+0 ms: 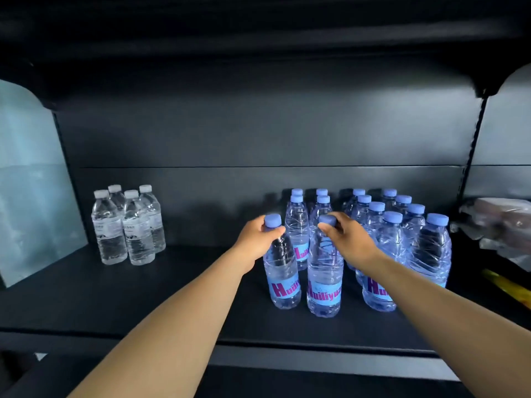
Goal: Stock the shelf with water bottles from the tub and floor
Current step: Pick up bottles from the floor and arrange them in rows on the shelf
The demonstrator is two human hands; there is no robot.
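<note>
A: Dark shelving fills the view, and the shelf [143, 297] board carries two clusters of bottles with a bare stretch between them.

B: Which bottles are in hand?

A: Both front ones of the blue-capped group. The left hand [260, 234] has its grip curled round the neck of the left bottle [281, 271], just under the cap. The right hand [349, 234] holds the cap and neck of the right bottle [324, 280] from above.

B: Upright?

A: Both long axes run vertical, caps up, bases on the shelf as far as I can tell. The pink-lettered labels face near.

B: And where do they sit in relation to the rest?

A: At the near end of the two left-hand columns of the stocked rows [388, 222], which run away towards the back panel. The two held bottles stand side by side, nearly touching. Each hand is directly over its own bottle, so neither has to cross.

B: So the move turns on what?

A: I'd judge a short push far, along the column lines, to close them up against the bottles behind. The white-capped bottles [128, 225] stand well apart on the left.
</note>
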